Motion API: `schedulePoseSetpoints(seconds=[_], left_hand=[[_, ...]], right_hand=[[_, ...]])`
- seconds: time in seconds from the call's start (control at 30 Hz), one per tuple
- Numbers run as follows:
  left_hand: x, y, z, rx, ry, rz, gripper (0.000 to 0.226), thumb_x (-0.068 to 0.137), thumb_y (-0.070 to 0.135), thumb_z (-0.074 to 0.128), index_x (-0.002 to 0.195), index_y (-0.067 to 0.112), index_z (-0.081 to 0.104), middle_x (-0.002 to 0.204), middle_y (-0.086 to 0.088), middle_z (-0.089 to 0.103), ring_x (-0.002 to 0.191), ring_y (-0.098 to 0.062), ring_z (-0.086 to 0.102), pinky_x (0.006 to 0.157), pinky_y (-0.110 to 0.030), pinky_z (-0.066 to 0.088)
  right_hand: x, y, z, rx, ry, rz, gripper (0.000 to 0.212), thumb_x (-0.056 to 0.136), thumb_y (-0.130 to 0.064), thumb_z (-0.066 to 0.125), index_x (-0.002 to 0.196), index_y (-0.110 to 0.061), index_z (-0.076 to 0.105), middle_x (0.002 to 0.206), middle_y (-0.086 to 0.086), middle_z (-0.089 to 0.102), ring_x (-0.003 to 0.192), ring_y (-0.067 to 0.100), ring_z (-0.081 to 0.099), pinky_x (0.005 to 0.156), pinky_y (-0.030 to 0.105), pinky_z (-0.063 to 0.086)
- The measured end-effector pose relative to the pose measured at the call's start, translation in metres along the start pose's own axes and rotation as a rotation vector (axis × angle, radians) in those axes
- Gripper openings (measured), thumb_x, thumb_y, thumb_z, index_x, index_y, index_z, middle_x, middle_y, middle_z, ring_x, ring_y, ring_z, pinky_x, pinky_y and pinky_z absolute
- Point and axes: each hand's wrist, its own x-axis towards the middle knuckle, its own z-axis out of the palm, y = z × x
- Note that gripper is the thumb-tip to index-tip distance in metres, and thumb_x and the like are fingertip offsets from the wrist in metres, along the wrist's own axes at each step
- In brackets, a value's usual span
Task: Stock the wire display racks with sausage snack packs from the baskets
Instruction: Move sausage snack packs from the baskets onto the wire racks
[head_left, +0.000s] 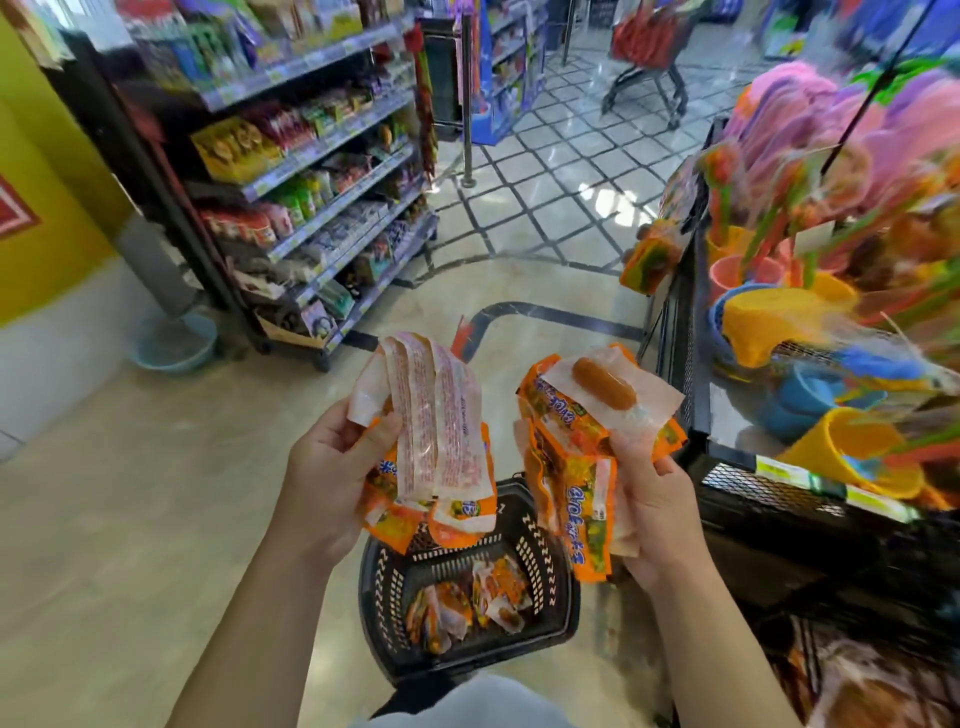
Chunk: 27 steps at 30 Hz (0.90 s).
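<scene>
My left hand (332, 467) grips a bunch of sausage snack packs (431, 436), their pale printed backs facing me and orange edges showing below. My right hand (649, 509) holds a second bunch of orange packs (582, 457); the top one shows a sausage (605, 382) through clear film. Both hands are raised above a black plastic basket (556, 597) on the floor, which holds several more packs (467, 603). The black wire display rack (727, 478) stands to my right.
The rack's upper tiers hold coloured plastic buckets and toys (810, 322). A shelving unit of packaged goods (322, 171) lines the left side. A blue basin (174, 345) sits by the yellow wall. A trolley (649, 47) stands far down the tiled aisle.
</scene>
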Motion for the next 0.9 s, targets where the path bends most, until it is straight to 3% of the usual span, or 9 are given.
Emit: schedulePoseSetpoints(seconds=[0.13, 0.3, 0.43, 0.5, 0.6, 0.73, 0.8, 0.9], left_hand=[[-0.016, -0.003, 0.016, 0.014, -0.019, -0.016, 0.031, 0.095, 0.006, 0.062, 0.124, 0.015, 0.068, 0.117, -0.012, 0.075, 0.106, -0.03, 0.073, 0.083, -0.044, 0.063], [-0.037, -0.01, 0.034, 0.0, -0.112, -0.037, 0.041, 0.084, 0.014, 0.068, 0.125, 0.016, 0.068, 0.12, -0.011, 0.074, 0.109, -0.03, 0.072, 0.089, -0.049, 0.061], [-0.046, -0.013, 0.04, -0.032, -0.255, -0.052, 0.034, 0.084, 0.012, 0.068, 0.117, 0.016, 0.073, 0.12, -0.014, 0.074, 0.106, -0.027, 0.073, 0.084, -0.041, 0.063], [-0.052, -0.013, 0.039, -0.046, -0.328, -0.075, 0.026, 0.081, 0.011, 0.068, 0.104, 0.019, 0.078, 0.113, -0.011, 0.076, 0.099, -0.023, 0.075, 0.077, -0.037, 0.064], [-0.066, -0.011, 0.03, -0.044, -0.443, -0.121, 0.027, 0.079, 0.013, 0.071, 0.104, 0.019, 0.078, 0.113, -0.011, 0.077, 0.099, -0.023, 0.075, 0.078, -0.037, 0.064], [-0.089, -0.009, 0.006, -0.026, -0.57, -0.22, 0.032, 0.075, 0.019, 0.075, 0.107, 0.02, 0.078, 0.118, -0.013, 0.075, 0.107, -0.029, 0.073, 0.087, -0.046, 0.062], [-0.103, -0.013, -0.005, -0.021, -0.622, -0.262, 0.028, 0.082, 0.014, 0.069, 0.109, 0.018, 0.076, 0.117, -0.013, 0.075, 0.104, -0.028, 0.074, 0.08, -0.042, 0.064], [-0.132, -0.022, -0.016, 0.009, -0.689, -0.349, 0.026, 0.085, 0.013, 0.066, 0.109, 0.017, 0.075, 0.115, -0.013, 0.076, 0.099, -0.026, 0.076, 0.071, -0.037, 0.064]], right_hand=[[-0.019, -0.009, -0.016, -0.019, -0.024, -0.02, 0.102, 0.052, -0.061, 0.096, 0.135, -0.01, 0.063, 0.125, 0.019, 0.072, 0.113, 0.042, 0.07, 0.098, 0.059, 0.055], [-0.06, -0.014, -0.037, -0.014, 0.076, -0.09, 0.101, 0.049, -0.066, 0.095, 0.128, -0.009, 0.068, 0.121, 0.02, 0.073, 0.111, 0.042, 0.071, 0.1, 0.062, 0.053], [-0.103, -0.011, -0.045, 0.004, 0.196, -0.172, 0.102, 0.045, -0.067, 0.096, 0.125, -0.009, 0.069, 0.117, 0.02, 0.075, 0.105, 0.04, 0.073, 0.092, 0.056, 0.059], [-0.129, -0.007, -0.045, 0.015, 0.264, -0.224, 0.098, 0.05, -0.065, 0.095, 0.127, -0.009, 0.069, 0.117, 0.019, 0.075, 0.104, 0.039, 0.074, 0.088, 0.052, 0.061], [-0.171, 0.005, -0.042, 0.029, 0.387, -0.271, 0.073, 0.07, -0.052, 0.086, 0.128, -0.01, 0.068, 0.113, 0.016, 0.077, 0.101, 0.035, 0.075, 0.08, 0.044, 0.063], [-0.237, 0.037, -0.03, 0.043, 0.557, -0.336, 0.076, 0.066, -0.058, 0.09, 0.126, -0.016, 0.07, 0.116, 0.016, 0.076, 0.1, 0.036, 0.075, 0.082, 0.046, 0.06], [-0.274, 0.053, -0.023, 0.077, 0.618, -0.355, 0.051, 0.082, -0.041, 0.081, 0.123, -0.014, 0.071, 0.112, 0.018, 0.076, 0.084, 0.029, 0.078, 0.065, 0.036, 0.061], [-0.331, 0.071, -0.013, 0.134, 0.723, -0.323, 0.036, 0.094, -0.024, 0.066, 0.122, -0.001, 0.066, 0.089, 0.018, 0.071, 0.047, 0.013, 0.067, 0.036, 0.02, 0.046]])
